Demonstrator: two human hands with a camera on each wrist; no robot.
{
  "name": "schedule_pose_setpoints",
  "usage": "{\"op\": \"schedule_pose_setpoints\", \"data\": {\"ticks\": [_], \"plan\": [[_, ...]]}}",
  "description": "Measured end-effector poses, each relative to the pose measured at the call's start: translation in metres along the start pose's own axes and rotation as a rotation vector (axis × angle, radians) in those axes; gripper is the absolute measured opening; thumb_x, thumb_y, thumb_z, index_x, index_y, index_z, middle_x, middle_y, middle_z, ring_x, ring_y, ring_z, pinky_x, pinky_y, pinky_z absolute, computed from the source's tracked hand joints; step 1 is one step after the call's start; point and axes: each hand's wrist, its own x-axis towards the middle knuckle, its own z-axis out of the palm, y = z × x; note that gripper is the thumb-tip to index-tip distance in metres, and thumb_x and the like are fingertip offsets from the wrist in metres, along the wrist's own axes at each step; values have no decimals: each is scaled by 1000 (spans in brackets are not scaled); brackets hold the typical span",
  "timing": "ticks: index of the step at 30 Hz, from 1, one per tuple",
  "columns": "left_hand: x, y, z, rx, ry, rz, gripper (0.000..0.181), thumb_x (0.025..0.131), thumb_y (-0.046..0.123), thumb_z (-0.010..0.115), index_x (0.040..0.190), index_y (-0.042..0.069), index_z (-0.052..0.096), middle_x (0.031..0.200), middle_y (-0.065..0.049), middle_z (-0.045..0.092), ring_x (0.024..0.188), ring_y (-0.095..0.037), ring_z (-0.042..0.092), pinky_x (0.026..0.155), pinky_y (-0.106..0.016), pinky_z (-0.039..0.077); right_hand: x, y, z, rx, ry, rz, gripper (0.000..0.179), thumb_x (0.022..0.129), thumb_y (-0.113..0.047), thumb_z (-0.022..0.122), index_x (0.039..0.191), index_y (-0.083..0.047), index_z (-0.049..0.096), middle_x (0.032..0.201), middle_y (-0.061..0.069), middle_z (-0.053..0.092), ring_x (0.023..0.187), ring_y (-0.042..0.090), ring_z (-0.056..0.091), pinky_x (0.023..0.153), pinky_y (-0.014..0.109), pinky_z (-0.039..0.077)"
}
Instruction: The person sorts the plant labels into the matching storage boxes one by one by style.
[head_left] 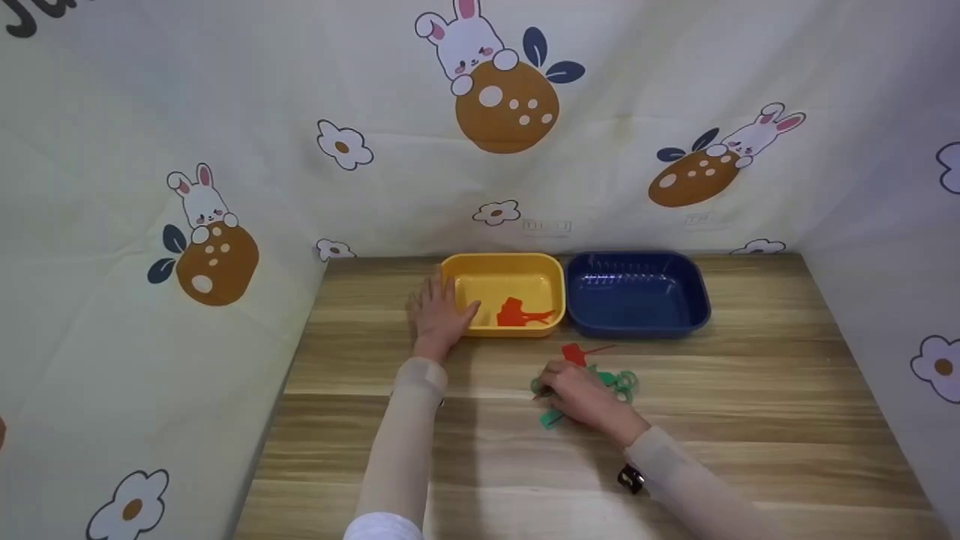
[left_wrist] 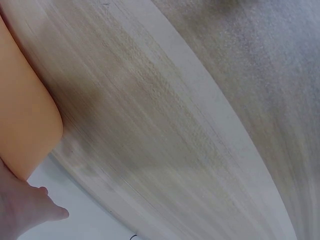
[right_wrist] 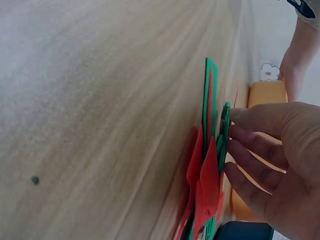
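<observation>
My left hand [head_left: 441,313] rests with fingers extended on the left edge of a yellow tray [head_left: 504,258]; its thumb lies over the near left corner. In the left wrist view, part of that hand [left_wrist: 25,207] shows beside the tray's wall [left_wrist: 27,115]. Red flat pieces [head_left: 517,313] lie inside the tray. My right hand [head_left: 581,394] is over a small pile on the table, its thumb and fingertips pinching a thin green piece [right_wrist: 225,125]. Red leaf-shaped pieces [right_wrist: 210,177] and a long green strip [right_wrist: 206,100] lie beside it. The hand partly hides the pile.
A dark blue tray [head_left: 637,330] stands against the yellow one's right side. A red piece [head_left: 574,353] with a thin stem lies just behind the pile, and green rings [head_left: 626,384] are at its right. A patterned cloth [head_left: 405,195] walls the wooden table [head_left: 772,390] behind and at both sides.
</observation>
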Motion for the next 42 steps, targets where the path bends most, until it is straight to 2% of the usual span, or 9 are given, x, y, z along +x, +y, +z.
{"op": "schedule_pose_setpoints", "data": {"ticks": [11,22,30,35,42], "plan": [[0,1,-1,-10,-17,-18,83,96,65,42,159,13,27,170,-8,2,155,-36,10,122,-64,12,2,0,11,-67,111,-31,12,82,-22,81,89,-15,74,87,-1,66,81,19,62,71,32,54],[-1,0,-1,-3,-9,-15,83,96,65,41,159,14,26,170,-7,2,155,-36,12,120,-65,14,2,3,15,-90,133,-60,14,82,-23,82,83,-15,71,82,-3,66,78,17,58,71,30,49],[-1,-1,-1,-13,-4,-13,83,95,65,41,158,13,28,170,-7,3,155,-36,14,119,-67,18,-1,0,14,-178,170,-97,13,82,-23,81,88,-15,72,84,-2,67,79,16,58,72,30,48],[0,-2,0,-8,6,-14,83,95,65,42,158,13,29,170,-8,4,155,-36,14,119,-67,17,-4,-3,11,-220,237,-105,14,82,-23,82,87,-16,71,83,-3,67,78,16,57,68,30,48],[-1,-1,0,8,-4,-17,83,96,65,40,159,13,26,170,-9,4,155,-36,15,120,-65,16,-12,-1,0,-295,341,-112,10,84,-11,75,86,-17,68,83,-4,68,76,16,58,66,30,49]]}}
